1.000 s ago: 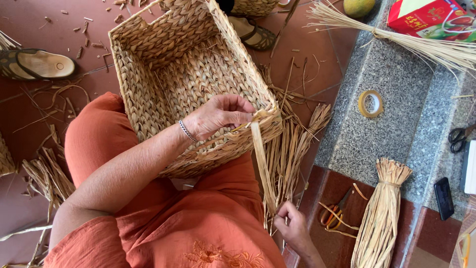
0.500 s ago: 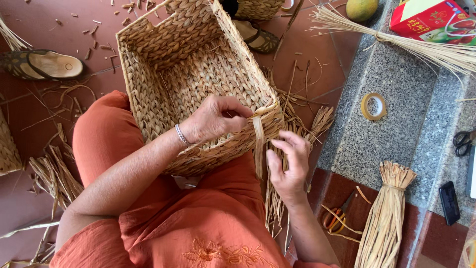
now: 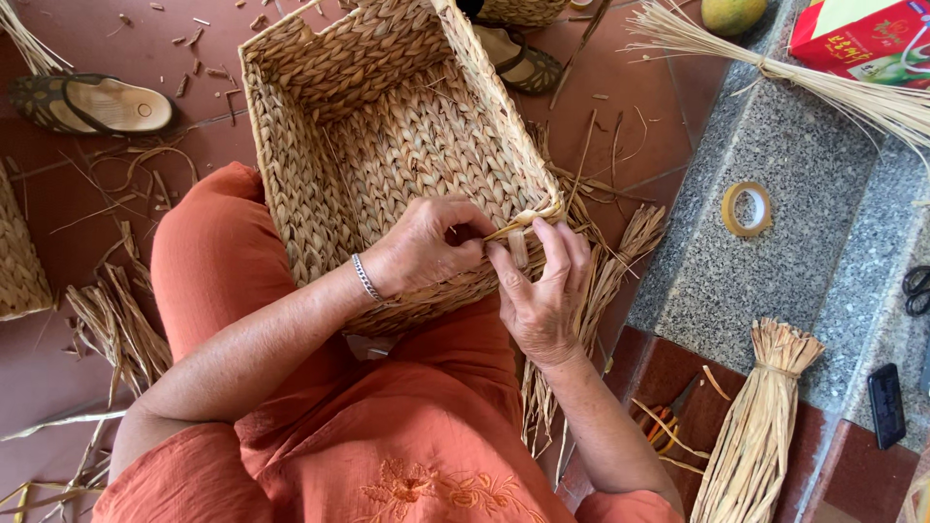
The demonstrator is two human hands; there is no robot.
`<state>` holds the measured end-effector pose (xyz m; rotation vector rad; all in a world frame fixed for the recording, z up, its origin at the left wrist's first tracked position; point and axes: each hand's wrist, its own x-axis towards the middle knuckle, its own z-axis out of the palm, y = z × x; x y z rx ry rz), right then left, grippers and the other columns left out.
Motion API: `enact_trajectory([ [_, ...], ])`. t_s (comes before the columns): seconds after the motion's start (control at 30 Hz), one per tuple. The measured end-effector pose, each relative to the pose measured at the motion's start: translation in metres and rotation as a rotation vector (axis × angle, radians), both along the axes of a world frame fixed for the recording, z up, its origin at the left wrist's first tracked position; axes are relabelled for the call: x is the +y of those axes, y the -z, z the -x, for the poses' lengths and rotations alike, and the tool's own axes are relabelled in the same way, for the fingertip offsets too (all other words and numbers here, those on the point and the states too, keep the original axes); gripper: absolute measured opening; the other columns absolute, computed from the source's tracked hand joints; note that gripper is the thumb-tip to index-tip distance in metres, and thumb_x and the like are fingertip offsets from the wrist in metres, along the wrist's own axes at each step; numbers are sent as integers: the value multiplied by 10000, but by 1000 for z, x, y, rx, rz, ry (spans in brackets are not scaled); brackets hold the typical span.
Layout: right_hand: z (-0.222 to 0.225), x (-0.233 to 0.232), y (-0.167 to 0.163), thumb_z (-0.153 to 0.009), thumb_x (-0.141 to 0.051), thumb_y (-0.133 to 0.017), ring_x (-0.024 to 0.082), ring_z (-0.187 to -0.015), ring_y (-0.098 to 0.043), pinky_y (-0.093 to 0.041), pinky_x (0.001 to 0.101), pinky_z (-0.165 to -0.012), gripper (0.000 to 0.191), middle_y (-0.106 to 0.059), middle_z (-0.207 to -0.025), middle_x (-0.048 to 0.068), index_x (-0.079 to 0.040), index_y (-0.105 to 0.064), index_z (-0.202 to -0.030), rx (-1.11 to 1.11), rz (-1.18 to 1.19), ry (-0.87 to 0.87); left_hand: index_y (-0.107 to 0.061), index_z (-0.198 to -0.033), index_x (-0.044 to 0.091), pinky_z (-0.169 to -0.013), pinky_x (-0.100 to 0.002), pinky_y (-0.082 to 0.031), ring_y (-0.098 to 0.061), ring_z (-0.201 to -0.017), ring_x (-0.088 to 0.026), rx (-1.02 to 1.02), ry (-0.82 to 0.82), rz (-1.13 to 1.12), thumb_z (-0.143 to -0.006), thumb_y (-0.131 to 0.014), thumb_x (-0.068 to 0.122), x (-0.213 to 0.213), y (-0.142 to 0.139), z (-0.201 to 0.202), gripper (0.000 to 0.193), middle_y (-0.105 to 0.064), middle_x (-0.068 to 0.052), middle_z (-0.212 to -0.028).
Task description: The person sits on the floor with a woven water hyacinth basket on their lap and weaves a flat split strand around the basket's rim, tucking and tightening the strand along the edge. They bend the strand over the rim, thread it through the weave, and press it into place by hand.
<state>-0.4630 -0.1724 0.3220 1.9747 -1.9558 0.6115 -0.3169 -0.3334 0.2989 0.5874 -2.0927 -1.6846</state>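
A rectangular woven straw basket (image 3: pixel 387 136) rests on my lap, its opening facing up. My left hand (image 3: pixel 426 247), with a silver bracelet on the wrist, pinches a flat straw strand (image 3: pixel 520 242) at the basket's near right corner rim. My right hand (image 3: pixel 544 291) meets it from the right and grips the same strand against the rim. The strand's short end pokes out between the fingers of both hands. I wear orange clothes, and my knee is under the basket's left side.
Loose straw (image 3: pixel 601 281) lies under the basket and on the red tiled floor. A tied straw bundle (image 3: pixel 760 416), a roll of tape (image 3: pixel 747 208), a dark phone (image 3: pixel 885 405) and scissors sit on a grey stone ledge at right. Sandals (image 3: pixel 92 104) lie at upper left.
My right hand came up from my lap with the long strand and joined my left hand at the basket's corner; the strand is now drawn in short against the rim.
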Motion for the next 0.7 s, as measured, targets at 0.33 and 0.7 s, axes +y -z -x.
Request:
enact_trajectory([
  [0.33,5,1,18,-976,-79,-695,324,-1395,-425,-244,667,-1195,474,-455,-1460,150,-313,-648,-1386,211,-52,71,-694,-1275,43,-823,-269,-649,-736,-936,-92,94,55,-517,-1034,-597,203,-4,22,-11,305,-777,-47,-1059],
  [0.7,13,14,33,-1002,-240,-720,152,-740,-703,-574,270,-641,254,-720,-878,58,-15,-640,-1090,-764,-4,115,-617,-1280,41,-688,-355,-602,-704,-803,-256,197,-172,315,-893,-754,99,19,-5,8,415,-681,-132,-978],
])
